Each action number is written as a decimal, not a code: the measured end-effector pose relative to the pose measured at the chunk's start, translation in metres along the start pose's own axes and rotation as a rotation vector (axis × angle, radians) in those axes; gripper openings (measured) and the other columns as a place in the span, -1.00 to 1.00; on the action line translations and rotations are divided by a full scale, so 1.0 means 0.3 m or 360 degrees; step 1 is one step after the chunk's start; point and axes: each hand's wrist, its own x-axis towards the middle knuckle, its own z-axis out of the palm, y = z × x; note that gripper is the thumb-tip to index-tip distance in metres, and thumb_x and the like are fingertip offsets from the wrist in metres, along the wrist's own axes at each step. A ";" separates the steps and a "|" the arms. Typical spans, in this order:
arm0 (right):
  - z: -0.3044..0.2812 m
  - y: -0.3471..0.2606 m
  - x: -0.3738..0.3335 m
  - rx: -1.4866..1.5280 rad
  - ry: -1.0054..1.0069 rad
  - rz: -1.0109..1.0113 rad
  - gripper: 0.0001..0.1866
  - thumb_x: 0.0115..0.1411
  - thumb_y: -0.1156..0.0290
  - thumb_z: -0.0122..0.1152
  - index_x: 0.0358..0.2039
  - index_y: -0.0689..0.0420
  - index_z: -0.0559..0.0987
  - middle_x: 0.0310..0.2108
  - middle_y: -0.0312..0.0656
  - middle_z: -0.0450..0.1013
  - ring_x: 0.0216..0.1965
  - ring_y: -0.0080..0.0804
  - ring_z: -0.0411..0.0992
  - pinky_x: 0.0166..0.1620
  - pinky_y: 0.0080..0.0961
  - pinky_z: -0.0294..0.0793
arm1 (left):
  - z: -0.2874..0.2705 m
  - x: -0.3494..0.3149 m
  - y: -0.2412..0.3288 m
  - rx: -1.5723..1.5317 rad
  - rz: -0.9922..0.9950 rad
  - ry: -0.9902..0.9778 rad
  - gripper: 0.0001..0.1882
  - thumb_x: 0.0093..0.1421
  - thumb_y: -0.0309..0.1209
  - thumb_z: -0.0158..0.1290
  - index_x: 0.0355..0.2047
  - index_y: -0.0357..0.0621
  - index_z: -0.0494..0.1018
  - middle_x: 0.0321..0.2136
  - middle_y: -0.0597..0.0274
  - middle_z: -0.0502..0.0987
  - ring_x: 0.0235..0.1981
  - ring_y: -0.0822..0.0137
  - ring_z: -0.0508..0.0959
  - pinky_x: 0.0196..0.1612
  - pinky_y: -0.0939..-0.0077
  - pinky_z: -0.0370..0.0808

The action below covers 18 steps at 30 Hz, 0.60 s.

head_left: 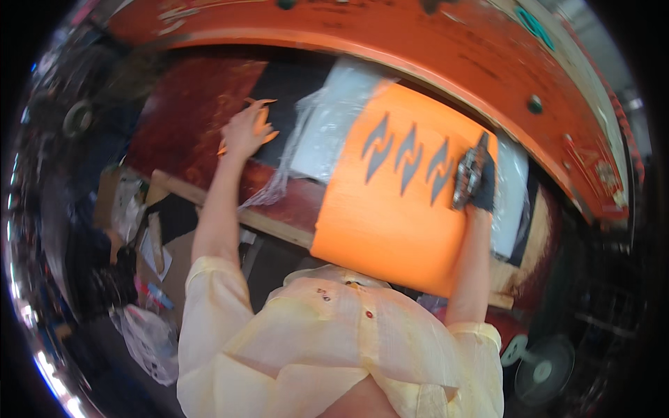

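Observation:
An orange sheet (390, 230) lies in front of me, with three dark, wavy, pointed cut-outs (408, 158) in a row. At its right side, my right hand (481, 184), which seems to wear a dark glove, grips a metal cutting die (468, 174) of a like pointed outline, down against the sheet. Over at the left, my left hand (242, 134) has its fingers round orange cut pieces (263, 124), whose pointed ends stick out past it. Motion blurs this hand, and its palm side is hidden.
Beneath the sheet are a white board (327, 139) with clear plastic film and a dark red, worn table (188, 111). A large orange machine beam (390, 35) spans the far side. Lower left hold a plastic bag (146, 341) and cardboard; a fan (543, 369) stands lower right.

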 end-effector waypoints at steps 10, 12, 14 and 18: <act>-0.067 0.039 -0.002 0.0058 0.0260 -0.0213 -0.49 0.06 0.02 0.22 -0.14 0.15 0.42 -0.43 -0.29 0.44 -0.55 -0.54 0.41 -0.52 -0.60 0.47 | -0.133 -0.126 0.011 0.0090 -0.0018 0.0628 -0.50 0.11 -0.16 0.10 0.07 0.05 0.36 0.08 0.03 0.33 0.07 -0.02 0.34 0.06 0.13 0.30; -0.057 0.030 -0.007 0.0075 0.0313 -0.0201 -0.51 0.06 0.04 0.21 -0.15 0.14 0.42 -0.44 -0.29 0.43 -0.55 -0.54 0.42 -0.54 -0.60 0.46 | -0.105 -0.267 0.155 -0.0980 -0.0146 0.0337 -0.64 0.17 -0.34 0.11 -0.06 -0.25 0.42 -0.13 0.10 0.49 -0.11 0.26 0.49 -0.09 0.41 0.42; -0.041 0.012 -0.007 0.0050 0.0284 -0.0181 -0.53 0.07 0.03 0.21 -0.17 0.14 0.42 -0.45 -0.29 0.43 -0.55 -0.54 0.41 -0.55 -0.61 0.45 | -0.065 -0.429 0.306 -0.1368 -0.0166 -0.0122 -0.71 0.20 -0.32 0.09 -0.16 -0.26 0.48 -0.25 0.20 0.56 -0.25 0.37 0.53 -0.14 0.49 0.46; -0.013 -0.016 -0.009 0.0254 0.0359 -0.0054 -0.68 0.15 0.11 0.12 -0.27 0.10 0.43 -0.52 -0.31 0.39 -0.61 -0.55 0.37 -0.61 -0.60 0.40 | 0.029 -0.628 0.504 -0.1038 -0.0203 -0.0441 -0.60 0.04 -0.19 0.20 -0.21 -0.21 0.47 -0.33 0.02 0.57 -0.29 0.02 0.54 -0.20 0.27 0.44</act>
